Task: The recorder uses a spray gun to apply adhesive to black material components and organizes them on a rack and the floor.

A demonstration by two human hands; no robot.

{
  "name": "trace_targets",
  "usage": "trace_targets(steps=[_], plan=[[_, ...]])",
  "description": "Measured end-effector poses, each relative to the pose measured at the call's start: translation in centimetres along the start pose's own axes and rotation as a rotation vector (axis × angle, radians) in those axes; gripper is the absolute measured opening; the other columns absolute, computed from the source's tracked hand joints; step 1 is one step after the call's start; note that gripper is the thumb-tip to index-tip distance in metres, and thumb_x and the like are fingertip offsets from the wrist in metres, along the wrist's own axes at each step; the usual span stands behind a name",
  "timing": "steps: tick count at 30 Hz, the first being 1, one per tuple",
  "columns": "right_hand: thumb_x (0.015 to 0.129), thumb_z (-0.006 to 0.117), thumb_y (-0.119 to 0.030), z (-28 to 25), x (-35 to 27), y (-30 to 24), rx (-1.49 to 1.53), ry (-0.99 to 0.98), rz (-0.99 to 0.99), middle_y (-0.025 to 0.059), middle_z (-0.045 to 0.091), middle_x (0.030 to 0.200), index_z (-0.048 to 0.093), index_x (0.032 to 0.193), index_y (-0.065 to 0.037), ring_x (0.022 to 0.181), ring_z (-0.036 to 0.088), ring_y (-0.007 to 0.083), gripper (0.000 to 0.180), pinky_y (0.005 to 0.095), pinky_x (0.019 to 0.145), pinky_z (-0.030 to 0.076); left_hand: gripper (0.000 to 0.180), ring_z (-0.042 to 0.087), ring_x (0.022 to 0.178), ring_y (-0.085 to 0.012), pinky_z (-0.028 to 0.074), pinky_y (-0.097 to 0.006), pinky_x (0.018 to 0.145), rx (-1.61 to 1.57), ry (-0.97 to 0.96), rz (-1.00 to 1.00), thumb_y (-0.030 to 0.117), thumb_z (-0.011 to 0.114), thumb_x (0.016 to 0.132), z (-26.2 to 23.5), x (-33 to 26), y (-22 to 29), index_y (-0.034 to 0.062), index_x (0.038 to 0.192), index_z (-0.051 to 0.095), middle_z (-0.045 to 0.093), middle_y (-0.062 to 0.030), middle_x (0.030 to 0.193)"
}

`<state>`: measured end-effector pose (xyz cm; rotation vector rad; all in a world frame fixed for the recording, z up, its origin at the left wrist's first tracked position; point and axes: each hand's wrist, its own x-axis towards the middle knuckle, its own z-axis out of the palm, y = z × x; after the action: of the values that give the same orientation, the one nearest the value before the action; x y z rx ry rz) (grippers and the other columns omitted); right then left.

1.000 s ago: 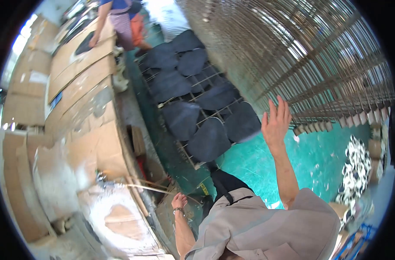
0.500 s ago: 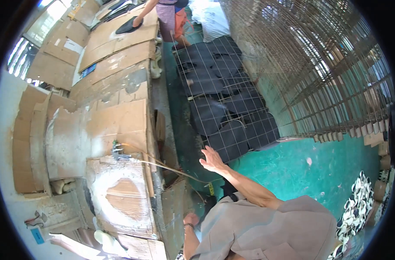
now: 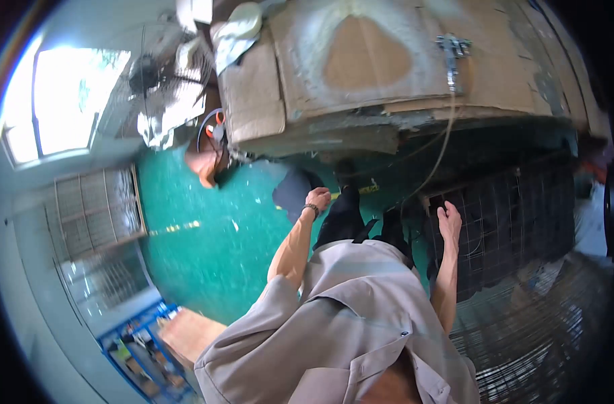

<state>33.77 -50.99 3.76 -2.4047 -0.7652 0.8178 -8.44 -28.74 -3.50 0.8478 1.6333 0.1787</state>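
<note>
My left hand (image 3: 317, 198), with a dark bracelet at the wrist, has its fingers curled in front of my legs. Beside it shows a dark grey rounded flat piece (image 3: 295, 188); whether the fingers grip it or merely overlap it, I cannot tell. My right hand (image 3: 449, 222) hangs open, fingers loosely extended and holding nothing. It is nearest to the wire rack (image 3: 425, 201), which carries dark flat pieces (image 3: 502, 222). Ahead, a metal spray gun (image 3: 453, 50) with a hose rests on the cardboard-covered bench (image 3: 256, 114).
A fan (image 3: 145, 74) stands at the far left by a bright window (image 3: 78, 101). An orange-brown object (image 3: 206, 165) lies by the bench's left end. A blue shelf (image 3: 135, 343) and a board (image 3: 189, 333) are at lower left. Wire mesh racks (image 3: 529, 330) stack at lower right.
My view has turned left, so the bench is now ahead and the rack is at my right. My right hand has come away from over the rack's near end to my side.
</note>
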Motion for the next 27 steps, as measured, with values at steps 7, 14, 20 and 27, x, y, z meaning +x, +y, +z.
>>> trace_targets(steps=[7, 14, 20, 27], plan=[[0.089, 0.069, -0.029, 4.7, -4.3, -3.2, -0.22, -0.29, 0.071, 0.0207, 0.073, 0.111, 0.067, 0.125, -0.001, 0.107, 0.07, 0.0331, 0.045, 0.0412, 0.095, 0.054, 0.034, 0.068, 0.072, -0.0179, 0.055, -0.039, 0.063, -0.022, 0.09, -0.374, 0.017, 0.072, 0.086, -10.1, 0.5, -11.6, 0.0105, 0.119, 0.068, 0.071, -0.0039, 0.087], [0.093, 0.065, -0.025, 9.2, -6.8, -3.6, -0.2, -0.525, 0.275, 0.0116, 0.074, 0.101, 0.066, 0.126, -0.001, 0.084, 0.071, 0.0185, 0.041, 0.0302, 0.072, 0.054, 0.034, 0.07, 0.081, -0.0172, 0.056, -0.038, 0.07, -0.223, -0.004, -0.306, 0.023, 0.068, 0.092, -11.6, 4.2, -12.8, 0.0091, 0.123, 0.064, 0.072, -0.0032, 0.093], [0.091, 0.066, -0.029, 15.0, -6.5, -11.6, -0.391, -0.641, 0.069, 0.0123, 0.075, 0.102, 0.065, 0.128, 0.0, 0.087, 0.071, 0.0187, 0.047, 0.0313, 0.078, 0.055, 0.035, 0.069, 0.082, -0.0148, 0.056, -0.033, 0.072, -0.347, 0.069, -0.217, 0.02, 0.065, 0.095, -15.0, 5.9, -12.5, 0.0054, 0.127, 0.063, 0.072, -0.0039, 0.098], [0.092, 0.061, -0.026, 23.4, -3.9, -19.2, -0.477, -0.794, -0.208, 0.0206, 0.073, 0.112, 0.067, 0.124, -0.002, 0.105, 0.071, 0.0302, 0.041, 0.0383, 0.094, 0.054, 0.037, 0.069, 0.087, -0.0149, 0.057, -0.031, 0.072, -0.55, 0.148, -0.264, 0.019, 0.066, 0.095, -14.1, 4.4, -17.1, 0.0037, 0.128, 0.063, 0.072, -0.0057, 0.102]])
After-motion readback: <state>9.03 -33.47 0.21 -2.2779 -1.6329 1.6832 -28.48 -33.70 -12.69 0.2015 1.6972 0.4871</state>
